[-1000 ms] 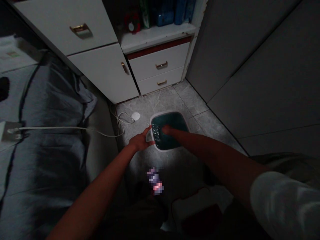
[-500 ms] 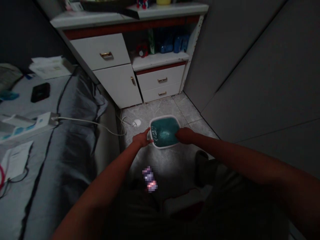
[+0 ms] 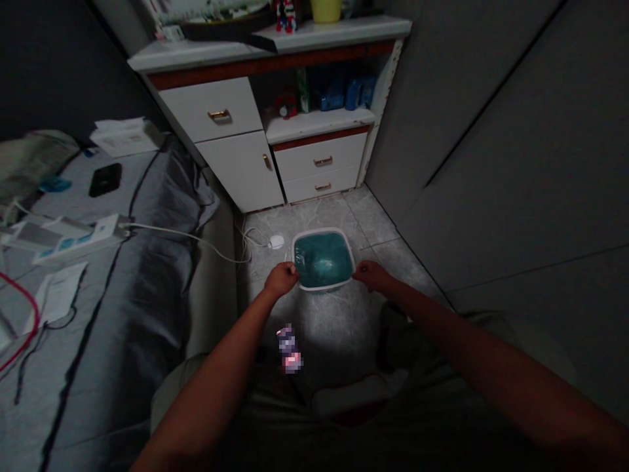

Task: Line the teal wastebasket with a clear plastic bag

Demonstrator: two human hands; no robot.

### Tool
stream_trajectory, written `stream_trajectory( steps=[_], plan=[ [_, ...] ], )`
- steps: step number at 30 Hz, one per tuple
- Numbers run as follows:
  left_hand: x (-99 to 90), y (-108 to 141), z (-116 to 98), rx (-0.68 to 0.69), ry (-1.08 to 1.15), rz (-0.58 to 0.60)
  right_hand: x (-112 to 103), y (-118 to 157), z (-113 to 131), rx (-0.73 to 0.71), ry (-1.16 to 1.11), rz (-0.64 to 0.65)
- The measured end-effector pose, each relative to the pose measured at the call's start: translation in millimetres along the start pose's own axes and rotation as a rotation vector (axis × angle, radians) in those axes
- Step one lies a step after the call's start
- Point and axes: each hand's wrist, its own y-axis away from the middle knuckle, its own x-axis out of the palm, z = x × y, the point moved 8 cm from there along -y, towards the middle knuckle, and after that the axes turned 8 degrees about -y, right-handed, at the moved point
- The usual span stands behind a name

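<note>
A trash bin (image 3: 323, 231) with a pale rim stands on the tiled floor, lined with a teal plastic trash bag (image 3: 324, 259). The bag's surface looks shiny and wrinkled on its left side. At the bin's near left corner, my left hand (image 3: 283, 278) is closed, its thumb and fingers pinched on the bag's edge at the rim. My right hand (image 3: 372, 275) pinches at the near right corner in the same way. The exact bit of bag between the fingers is too small to make out.
A white cabinet (image 3: 236, 170) with drawers stands beyond the bin. On the left is a bed (image 3: 147, 295) with a power strip (image 3: 83, 239), whose cable (image 3: 181, 236) runs down to a white round charger (image 3: 276, 242) on the floor. Grey panels (image 3: 491, 196) rise on the right.
My right hand has moved from inside the bin's right side out to its near right rim. My left hand has turned and closed into a pinch at the rim. The view has shifted slightly.
</note>
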Motion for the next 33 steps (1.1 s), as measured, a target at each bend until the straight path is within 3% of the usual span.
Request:
stream_trajectory(
  steps=[4, 7, 9, 12, 15, 18, 22, 25, 33],
  plan=[
    [-37.5, -24, -12, -0.046, 0.118, -0.133, -12, -19, 20, -0.078, -0.097, -0.042],
    [-78.3, -30, -49, 0.082, 0.342, -0.22, -31, -14, 69, -0.322, -0.21, -0.024],
    [-109.3, -18, -86, 0.259, 0.452, -0.269, -45, 7, 111, -0.529, -0.234, -0.021],
    [-148.1, 19, -141, 0.498, 0.527, -0.301, -59, 56, 168, -0.793, -0.208, -0.042],
    [-166.3, 47, -171, 0.603, 0.565, -0.319, -66, 88, 199, -0.945, -0.228, -0.121],
    [-150.3, 34, -156, 0.551, 0.558, -0.265, -55, 69, 193, -0.896, -0.25, -0.099],
    [-101.3, -16, -87, 0.346, 0.517, -0.186, -40, 0, 144, -0.594, -0.253, -0.029],
    [-82.0, -38, -57, 0.316, 0.518, -0.177, -40, -18, 132, -0.617, -0.181, -0.015],
    [-85.8, -33, -67, 0.334, 0.536, -0.154, -38, -9, 136, -0.723, -0.06, -0.047]
  ],
)
